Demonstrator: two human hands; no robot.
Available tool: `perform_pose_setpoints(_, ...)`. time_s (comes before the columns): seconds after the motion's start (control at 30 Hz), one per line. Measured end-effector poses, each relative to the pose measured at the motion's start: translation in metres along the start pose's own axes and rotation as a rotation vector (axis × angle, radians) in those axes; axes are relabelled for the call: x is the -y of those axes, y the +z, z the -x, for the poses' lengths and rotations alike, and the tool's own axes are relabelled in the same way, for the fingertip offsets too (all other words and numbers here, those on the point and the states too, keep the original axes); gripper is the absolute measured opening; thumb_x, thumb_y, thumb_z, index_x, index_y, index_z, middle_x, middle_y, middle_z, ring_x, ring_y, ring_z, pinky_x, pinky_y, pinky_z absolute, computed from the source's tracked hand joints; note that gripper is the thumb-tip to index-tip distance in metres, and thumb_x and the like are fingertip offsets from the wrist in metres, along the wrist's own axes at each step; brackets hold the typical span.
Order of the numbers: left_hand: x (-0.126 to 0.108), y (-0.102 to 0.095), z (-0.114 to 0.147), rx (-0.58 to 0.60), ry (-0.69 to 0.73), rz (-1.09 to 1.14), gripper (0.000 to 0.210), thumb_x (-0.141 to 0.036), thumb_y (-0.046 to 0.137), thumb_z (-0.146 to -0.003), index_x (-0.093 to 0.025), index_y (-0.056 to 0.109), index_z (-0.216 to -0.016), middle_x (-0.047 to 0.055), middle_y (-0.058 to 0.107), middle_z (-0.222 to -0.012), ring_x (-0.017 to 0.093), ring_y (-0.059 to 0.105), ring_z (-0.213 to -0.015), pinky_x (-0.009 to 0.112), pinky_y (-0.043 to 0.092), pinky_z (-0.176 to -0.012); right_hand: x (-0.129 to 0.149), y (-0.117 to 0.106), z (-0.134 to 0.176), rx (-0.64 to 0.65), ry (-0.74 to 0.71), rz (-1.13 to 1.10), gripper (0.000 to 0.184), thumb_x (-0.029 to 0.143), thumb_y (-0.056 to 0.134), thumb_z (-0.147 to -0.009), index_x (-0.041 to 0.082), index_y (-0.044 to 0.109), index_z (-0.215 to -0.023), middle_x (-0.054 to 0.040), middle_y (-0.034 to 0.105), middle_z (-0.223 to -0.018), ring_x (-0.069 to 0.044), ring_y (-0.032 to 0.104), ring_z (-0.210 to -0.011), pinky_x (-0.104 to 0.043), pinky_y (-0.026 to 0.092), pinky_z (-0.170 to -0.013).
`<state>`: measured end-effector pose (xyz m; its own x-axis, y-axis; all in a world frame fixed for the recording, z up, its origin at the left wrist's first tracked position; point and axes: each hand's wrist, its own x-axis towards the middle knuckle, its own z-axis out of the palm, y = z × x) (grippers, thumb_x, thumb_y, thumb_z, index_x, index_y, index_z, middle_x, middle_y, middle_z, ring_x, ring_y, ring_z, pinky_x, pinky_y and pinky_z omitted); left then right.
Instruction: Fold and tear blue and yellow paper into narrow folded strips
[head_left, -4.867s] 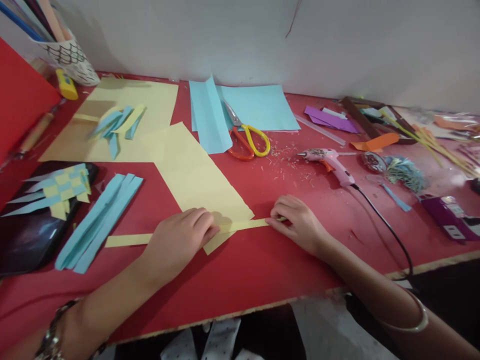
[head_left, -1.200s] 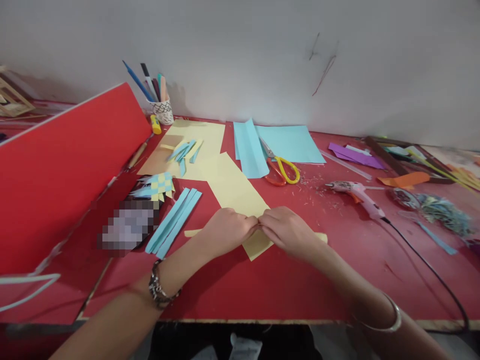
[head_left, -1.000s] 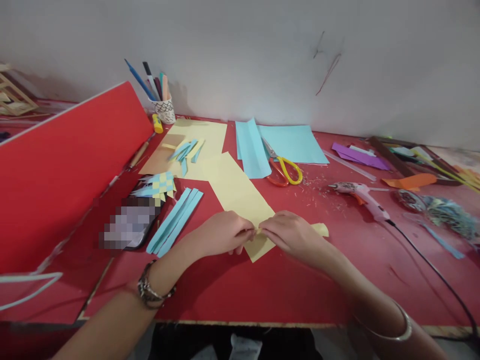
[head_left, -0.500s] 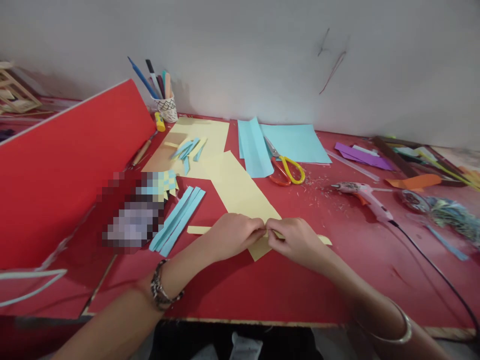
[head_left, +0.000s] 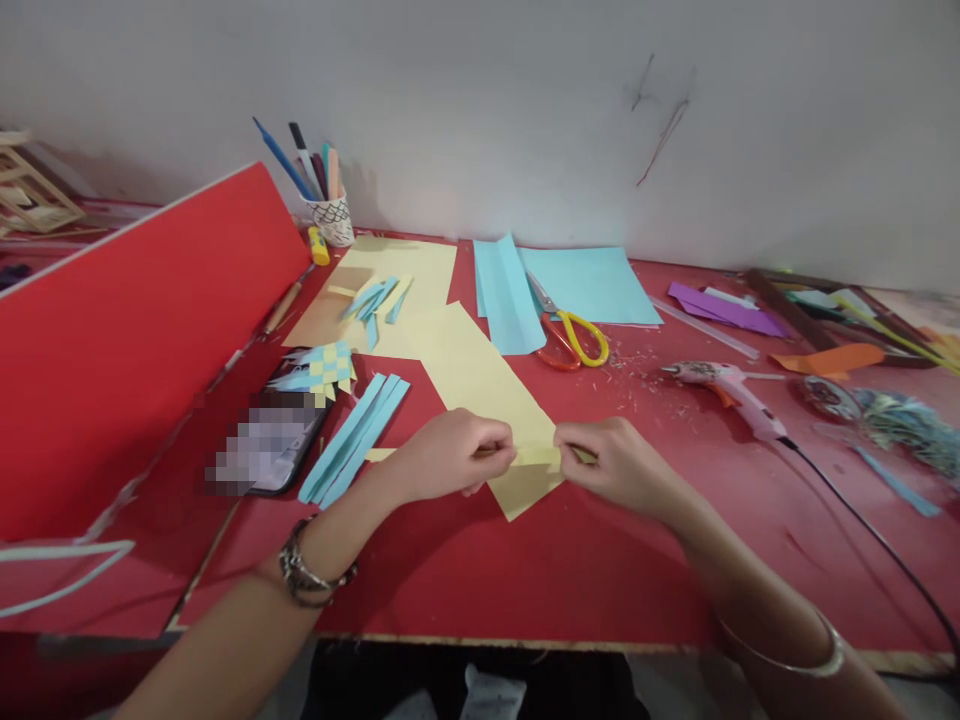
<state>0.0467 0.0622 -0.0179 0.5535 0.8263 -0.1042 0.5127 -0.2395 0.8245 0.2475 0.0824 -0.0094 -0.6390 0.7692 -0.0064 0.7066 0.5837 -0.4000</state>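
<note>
My left hand (head_left: 459, 450) and my right hand (head_left: 611, 462) are both closed in a pinch, a short gap between them. They grip a narrow pale yellow paper strip (head_left: 380, 454), which runs across the gap and sticks out to the left of my left hand. Under the hands lies a wider pale yellow paper piece (head_left: 487, 380), its near corner pointing at the table's front edge. Light blue paper strips (head_left: 355, 440) rest to the left of my left hand. Behind them sits a woven blue and yellow paper piece (head_left: 330, 368), next to a phone (head_left: 300, 455), partly blurred out.
Scissors (head_left: 574, 340) lie by blue paper sheets (head_left: 600, 285) at the back. To the right are a pink glue gun (head_left: 731, 390) with a black cord and a tangle of paper shreds (head_left: 911, 430). A red board (head_left: 150, 340) leans at left, near a pen cup (head_left: 331, 218).
My hands have drawn apart, the left one moving left and the right one right, with the yellow strip between them. The strip's right end no longer shows beyond my right hand.
</note>
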Motion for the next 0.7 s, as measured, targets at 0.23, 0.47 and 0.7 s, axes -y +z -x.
perform_pose_setpoints(0.23,0.000,-0.010,0.003,0.030,-0.030,0.168,0.021,-0.019,0.041,-0.076,-0.017,0.041,-0.056,-0.009,0.044,-0.037,0.004,0.040,-0.037,0.016,0.030,-0.045,-0.016,-0.019,0.008,-0.032,0.011,-0.019,0.012,0.017,0.034,-0.063,0.018,0.030,-0.052,0.0056,0.023,-0.048,-0.006,0.021,-0.044,-0.019,0.018,-0.043)
perform_pose_setpoints(0.47,-0.003,-0.016,0.005,0.048,-0.023,0.234,0.022,-0.018,0.041,-0.076,-0.017,0.040,-0.054,-0.010,0.043,-0.037,0.003,0.042,-0.036,0.016,0.032,-0.045,-0.026,-0.041,0.020,-0.124,0.042,0.056,0.017,0.019,0.035,-0.065,0.019,0.028,-0.050,0.0051,0.024,-0.046,-0.007,0.023,-0.043,-0.021,0.019,-0.042)
perform_pose_setpoints(0.7,-0.001,-0.020,0.008,0.026,-0.032,0.285,0.021,-0.014,0.040,-0.074,-0.017,0.040,-0.053,-0.009,0.042,-0.037,0.003,0.041,-0.035,0.015,0.031,-0.042,-0.037,-0.055,0.031,-0.515,0.134,0.302,0.017,0.021,0.039,-0.069,0.020,0.039,-0.052,0.0028,0.039,-0.045,-0.009,0.035,-0.043,-0.022,0.028,-0.045)
